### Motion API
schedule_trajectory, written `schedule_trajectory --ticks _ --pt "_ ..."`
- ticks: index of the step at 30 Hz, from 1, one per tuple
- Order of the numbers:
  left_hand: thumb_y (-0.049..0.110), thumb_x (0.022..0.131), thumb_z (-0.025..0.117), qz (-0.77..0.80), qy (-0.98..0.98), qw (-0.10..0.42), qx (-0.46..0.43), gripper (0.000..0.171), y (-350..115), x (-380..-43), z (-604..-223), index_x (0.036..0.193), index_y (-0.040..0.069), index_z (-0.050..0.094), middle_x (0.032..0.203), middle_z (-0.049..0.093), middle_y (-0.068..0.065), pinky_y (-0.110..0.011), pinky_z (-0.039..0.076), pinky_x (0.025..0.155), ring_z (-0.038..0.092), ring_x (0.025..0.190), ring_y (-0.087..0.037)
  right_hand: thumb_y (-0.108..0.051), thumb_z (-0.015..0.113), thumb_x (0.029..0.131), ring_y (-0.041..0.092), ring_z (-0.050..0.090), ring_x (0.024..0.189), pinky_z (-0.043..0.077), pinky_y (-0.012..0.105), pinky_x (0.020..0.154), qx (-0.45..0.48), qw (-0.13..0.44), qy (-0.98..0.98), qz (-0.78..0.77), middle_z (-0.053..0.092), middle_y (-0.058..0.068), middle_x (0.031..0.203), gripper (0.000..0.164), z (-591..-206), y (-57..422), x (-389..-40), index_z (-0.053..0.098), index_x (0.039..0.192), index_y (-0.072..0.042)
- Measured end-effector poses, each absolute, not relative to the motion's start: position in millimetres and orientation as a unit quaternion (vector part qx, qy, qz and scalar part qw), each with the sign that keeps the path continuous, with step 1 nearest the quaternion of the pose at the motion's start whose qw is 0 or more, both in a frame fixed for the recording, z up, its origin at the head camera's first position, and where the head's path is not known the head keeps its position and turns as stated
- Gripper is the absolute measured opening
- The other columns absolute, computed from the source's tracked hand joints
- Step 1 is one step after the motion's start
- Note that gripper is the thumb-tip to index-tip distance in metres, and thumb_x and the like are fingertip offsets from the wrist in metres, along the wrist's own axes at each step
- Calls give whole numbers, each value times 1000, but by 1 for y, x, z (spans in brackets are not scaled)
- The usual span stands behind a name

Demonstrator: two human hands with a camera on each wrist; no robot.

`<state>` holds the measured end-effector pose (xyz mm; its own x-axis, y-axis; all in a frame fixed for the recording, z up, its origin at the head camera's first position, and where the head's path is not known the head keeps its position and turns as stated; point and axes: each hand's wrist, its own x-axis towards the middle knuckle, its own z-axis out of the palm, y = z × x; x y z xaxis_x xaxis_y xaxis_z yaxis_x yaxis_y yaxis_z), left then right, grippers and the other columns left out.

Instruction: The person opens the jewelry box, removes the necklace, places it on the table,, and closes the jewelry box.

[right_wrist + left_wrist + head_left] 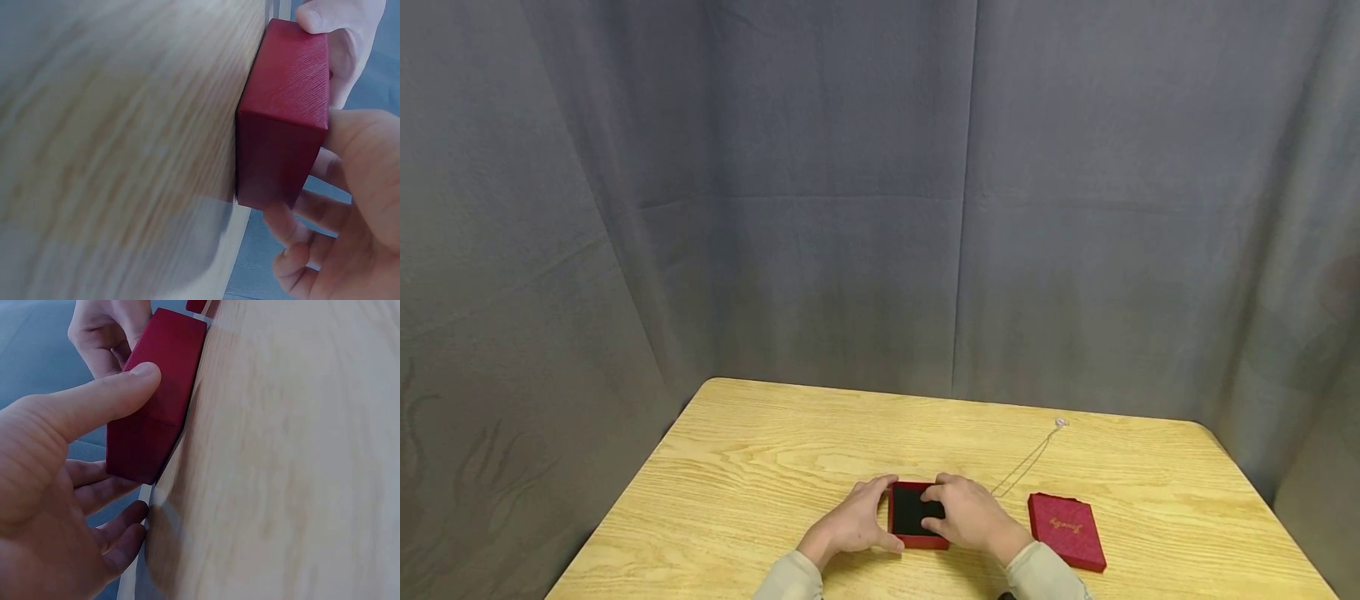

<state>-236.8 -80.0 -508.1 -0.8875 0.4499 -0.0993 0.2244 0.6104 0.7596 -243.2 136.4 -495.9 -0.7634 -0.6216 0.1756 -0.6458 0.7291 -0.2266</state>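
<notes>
A small red jewelry box (pixel 922 542) without its lid sits on the table, with a black insert (pixel 912 510) inside. My left hand (pixel 855 518) grips the box from the left, the thumb on its near wall and fingers at the far side. The left wrist view shows that thumb lying across the red wall (pixel 178 359). From the right, my right hand (pixel 967 512) reaches over the box, thumb and index finger apart on the insert. Whether they pinch it or only press is hidden. In the right wrist view its other fingers (pixel 284 222) bend beside the box.
A red box lid (pixel 1067 531) with gold lettering lies right of my right hand. Behind it, a thin chain necklace (pixel 1026 461) with a small pendant (pixel 1060 422) stretches toward the far edge of the wooden table (pixel 790 425). Grey curtains (pixel 850 208) hang around the table.
</notes>
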Motion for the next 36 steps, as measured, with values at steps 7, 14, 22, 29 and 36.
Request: schedule_trajectory --ticks 7,14,22,29,36 --pt "27 67 87 404 883 142 189 95 -80 -238 -509 144 6 35 143 39 -9 -50 33 100 34 126 -27 -30 76 80 12 58 82 51 33 75 332 30 -931 146 61 -1 94 30 -492 138 -241 71 101 -9" --pt "26 67 87 400 885 142 189 96 -80 -238 -508 144 6 34 145 37 -11 -52 33 100 33 127 -30 -28 75 81 8 54 77 50 31 73 324 12 -928 186 58 0 99 34 -484 144 -238 67 108 -8" --pt "25 67 87 407 883 142 186 95 -80 -238 -508 144 6 34 145 35 -13 -53 32 101 30 129 -32 -24 72 84 11 56 79 51 31 71 314 14 -921 228 57 1 103 33 -479 157 -238 64 112 -7" --pt "23 66 87 424 876 144 180 96 -80 -235 -508 144 7 34 146 33 -15 -56 31 101 29 130 -34 -21 71 85 21 59 88 51 33 71 300 19 -921 248 59 3 102 33 -474 171 -235 62 112 -4" --pt "24 65 88 431 873 136 185 96 -81 -235 -511 144 7 35 146 34 -12 -54 30 102 29 130 -32 -21 70 86 22 59 90 50 37 73 282 9 -925 255 60 5 100 34 -471 187 -233 62 112 -1"
